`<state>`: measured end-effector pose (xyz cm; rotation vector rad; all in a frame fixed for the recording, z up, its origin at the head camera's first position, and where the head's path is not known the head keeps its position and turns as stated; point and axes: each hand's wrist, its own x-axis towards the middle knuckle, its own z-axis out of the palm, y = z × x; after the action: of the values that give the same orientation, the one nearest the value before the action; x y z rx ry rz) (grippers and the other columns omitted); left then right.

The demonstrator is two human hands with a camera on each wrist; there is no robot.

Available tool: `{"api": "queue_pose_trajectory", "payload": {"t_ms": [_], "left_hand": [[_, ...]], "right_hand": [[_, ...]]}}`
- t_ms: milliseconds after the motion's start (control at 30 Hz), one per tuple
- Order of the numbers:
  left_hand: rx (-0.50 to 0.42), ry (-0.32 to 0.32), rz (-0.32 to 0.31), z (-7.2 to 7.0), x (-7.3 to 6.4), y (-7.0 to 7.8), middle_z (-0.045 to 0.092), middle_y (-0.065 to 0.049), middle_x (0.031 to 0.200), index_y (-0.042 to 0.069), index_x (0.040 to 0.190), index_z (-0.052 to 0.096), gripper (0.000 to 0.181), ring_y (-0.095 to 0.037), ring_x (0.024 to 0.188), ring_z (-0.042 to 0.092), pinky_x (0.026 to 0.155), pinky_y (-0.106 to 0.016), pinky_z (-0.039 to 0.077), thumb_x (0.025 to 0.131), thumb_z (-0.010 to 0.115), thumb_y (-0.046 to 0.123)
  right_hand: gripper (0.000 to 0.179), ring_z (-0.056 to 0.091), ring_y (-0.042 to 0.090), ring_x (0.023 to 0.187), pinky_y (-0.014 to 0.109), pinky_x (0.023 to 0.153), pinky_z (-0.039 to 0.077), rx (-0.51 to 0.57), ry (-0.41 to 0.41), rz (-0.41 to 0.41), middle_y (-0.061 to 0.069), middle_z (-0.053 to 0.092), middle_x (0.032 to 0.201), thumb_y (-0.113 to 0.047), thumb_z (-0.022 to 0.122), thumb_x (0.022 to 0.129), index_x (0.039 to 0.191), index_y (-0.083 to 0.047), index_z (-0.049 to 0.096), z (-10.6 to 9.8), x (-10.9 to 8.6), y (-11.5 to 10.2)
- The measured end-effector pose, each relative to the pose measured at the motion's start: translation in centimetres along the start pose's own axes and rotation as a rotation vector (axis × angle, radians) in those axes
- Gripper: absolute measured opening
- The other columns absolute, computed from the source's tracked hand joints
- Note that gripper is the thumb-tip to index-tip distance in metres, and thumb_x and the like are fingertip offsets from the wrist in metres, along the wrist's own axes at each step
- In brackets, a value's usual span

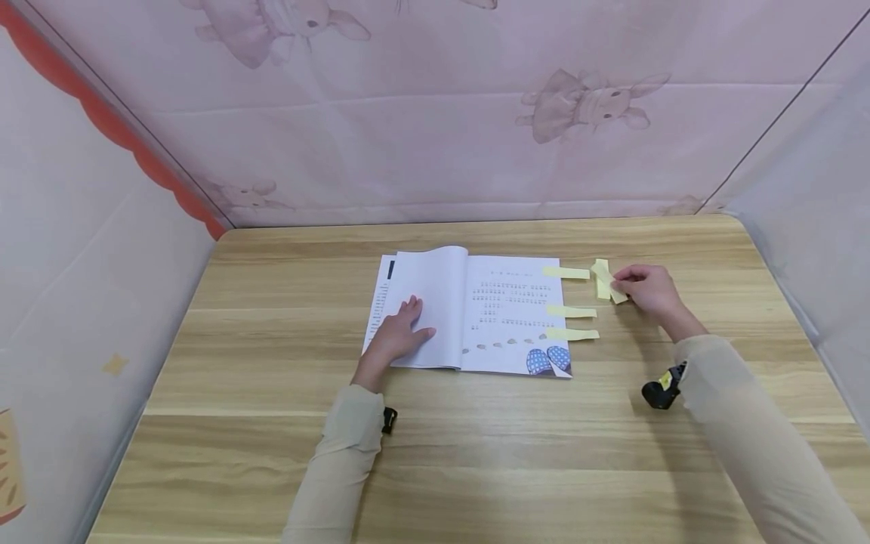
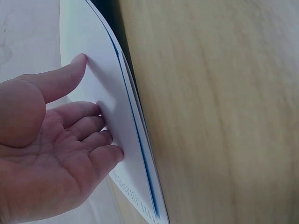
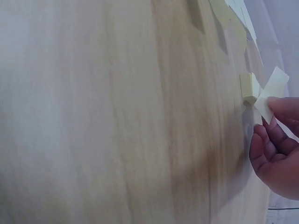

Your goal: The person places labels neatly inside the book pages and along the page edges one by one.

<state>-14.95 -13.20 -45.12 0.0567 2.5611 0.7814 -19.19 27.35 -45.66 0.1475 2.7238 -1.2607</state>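
An open book (image 1: 510,302) lies mid-table, printed text and blue patterned shapes on its right page. My left hand (image 1: 401,332) rests with spread fingers on the blank left page (image 1: 435,310); in the left wrist view its fingertips touch the paper. Between thumb and finger, my right hand (image 1: 651,290) pinches a pale yellow sticky note strip (image 3: 274,86). Just beside that strip, partly behind it, sits a small pad of sticky notes (image 3: 246,86) on the table. Several yellow strips, such as the top one (image 1: 571,273), stick out past the book's right edge.
The wood-grain table (image 1: 510,468) stands against a pink wall covering (image 1: 435,151) with rabbit figures. Pale side panels border it left and right. A black device (image 1: 661,390) hangs at the right wrist, and another dark one (image 1: 389,420) is at the left wrist.
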Motion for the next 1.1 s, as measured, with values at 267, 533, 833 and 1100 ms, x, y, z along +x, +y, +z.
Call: {"api": "queue_pose_trajectory", "payload": {"t_ms": [267,533,833,1100], "left_hand": [[0.011,0.003,0.008,0.0,0.1,-0.1,0.010,-0.002,0.151,0.007,0.144,0.021,0.064,-0.022,0.138,0.006,0.111,-0.039,0.011,0.093,0.051,0.032],[0.000,0.003,0.007,0.1,0.1,-0.1,0.010,-0.002,0.151,0.006,0.144,0.020,0.064,-0.022,0.138,0.005,0.111,-0.039,0.010,0.093,0.051,0.031],[-0.024,0.002,0.020,-0.1,0.0,0.0,0.012,-0.004,0.150,0.004,0.143,0.022,0.063,-0.022,0.138,0.007,0.111,-0.037,0.011,0.093,0.051,0.028],[-0.026,0.006,0.021,-0.1,-0.1,0.1,0.012,-0.004,0.150,0.004,0.143,0.022,0.063,-0.022,0.138,0.007,0.111,-0.037,0.011,0.092,0.052,0.028]], "right_hand": [[0.029,0.048,0.010,0.074,0.023,0.061,0.045,0.005,-0.028,-0.002,0.006,0.059,0.088,-0.017,0.057,0.091,0.105,0.009,0.059,-0.7,-0.5,-0.9],[0.031,0.052,0.002,0.072,0.025,0.064,0.050,0.025,-0.079,-0.043,0.009,0.062,0.094,-0.015,0.060,0.089,0.108,0.010,0.058,-1.2,-0.8,-1.7],[0.025,0.052,0.012,0.074,0.024,0.059,0.046,-0.036,-0.141,-0.101,0.012,0.062,0.092,-0.015,0.060,0.089,0.101,0.006,0.063,-1.1,-1.4,-2.5],[0.021,0.056,0.013,0.076,0.024,0.066,0.047,-0.014,-0.210,-0.155,0.010,0.064,0.087,-0.012,0.063,0.087,0.100,0.005,0.064,-0.6,-1.9,-3.3]]}}
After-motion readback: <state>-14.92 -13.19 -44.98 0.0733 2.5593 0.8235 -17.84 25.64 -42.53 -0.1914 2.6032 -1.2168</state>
